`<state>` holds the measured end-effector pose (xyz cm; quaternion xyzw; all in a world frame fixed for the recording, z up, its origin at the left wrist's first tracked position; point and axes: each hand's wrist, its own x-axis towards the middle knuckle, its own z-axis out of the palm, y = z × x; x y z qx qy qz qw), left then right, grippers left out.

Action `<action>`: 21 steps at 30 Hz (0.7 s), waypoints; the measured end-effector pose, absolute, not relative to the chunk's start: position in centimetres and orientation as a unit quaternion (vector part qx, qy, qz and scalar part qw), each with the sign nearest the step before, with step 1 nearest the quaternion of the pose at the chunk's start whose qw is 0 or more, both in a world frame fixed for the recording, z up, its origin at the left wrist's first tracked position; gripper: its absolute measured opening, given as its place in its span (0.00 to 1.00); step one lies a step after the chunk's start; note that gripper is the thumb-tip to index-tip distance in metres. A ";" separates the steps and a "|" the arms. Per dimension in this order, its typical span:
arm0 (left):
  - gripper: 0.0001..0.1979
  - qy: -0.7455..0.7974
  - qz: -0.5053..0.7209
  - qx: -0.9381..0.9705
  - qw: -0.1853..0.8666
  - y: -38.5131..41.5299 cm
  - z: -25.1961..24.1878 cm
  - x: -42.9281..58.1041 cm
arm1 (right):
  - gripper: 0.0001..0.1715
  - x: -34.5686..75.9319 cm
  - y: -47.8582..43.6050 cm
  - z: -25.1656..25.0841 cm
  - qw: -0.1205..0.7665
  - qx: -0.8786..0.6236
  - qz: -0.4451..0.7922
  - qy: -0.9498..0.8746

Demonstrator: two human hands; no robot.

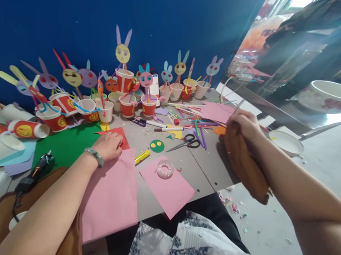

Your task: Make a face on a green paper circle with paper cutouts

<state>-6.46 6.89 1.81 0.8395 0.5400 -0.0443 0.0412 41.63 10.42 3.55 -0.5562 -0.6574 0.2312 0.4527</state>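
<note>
Rests the left hand (110,146) palm down on a piece of red paper (125,142), with fingers close together and a little bent, gripping nothing that shows. Wears a pale green bangle (95,157) on the left wrist, above the far edge of a large pink sheet (110,199); cannot tell whether the heel of the hand touches that sheet.

Closes the right hand (246,126) around the upper end of a soft brown pouch-like thing (246,167), letting the rest hang below the fist at the table's edge. Has, just beyond that fist, a pink paper piece (217,110).

Between the hands, starting from the left one: a yellow marker (142,157), a green disc (157,145) with two yellow spots, then black-handled scissors (189,141). Nearer the body than these, a clear tape roll (165,169) on a smaller pink sheet (166,198). Beyond the scissors, toward the right hand, a jumble of coloured sticks (201,123).

To the left of the left hand, a green sheet (64,144) and a black corded tool (33,173). Farther out, past both hands, a row of paper cups (150,104) bearing rabbit-faced figures (122,53).
</note>
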 end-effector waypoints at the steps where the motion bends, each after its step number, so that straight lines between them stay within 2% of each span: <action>1: 0.05 0.540 -0.043 0.840 0.042 6.9 1.8 -6.5 | 0.15 40.9 10.6 3.2 0.444 -0.560 0.227 -0.662; 3: 0.05 0.537 -0.041 0.841 0.042 6.9 1.8 -6.5 | 0.15 39.5 11.0 2.5 0.423 -0.563 0.215 -0.677; 6: 0.06 0.536 -0.035 0.842 0.044 6.9 1.7 -6.6 | 0.17 38.0 12.0 2.0 0.326 -0.559 0.151 -0.747; 12: 0.08 0.537 -0.040 0.842 0.042 7.1 1.4 -6.8 | 0.12 34.7 15.3 2.9 0.058 -0.556 0.094 -0.824; 13: 0.08 0.536 -0.040 0.842 0.040 7.1 1.4 -6.8 | 0.11 34.1 15.9 3.0 0.035 -0.557 0.087 -0.825; 17: 0.09 0.533 -0.038 0.844 0.038 7.1 1.2 -6.8 | 0.11 32.1 18.1 2.9 0.012 -0.564 0.087 -0.821; 21: 0.10 0.538 -0.042 0.841 0.041 7.1 1.3 -6.7 | 0.10 32.0 19.1 3.0 0.035 -0.566 0.110 -0.816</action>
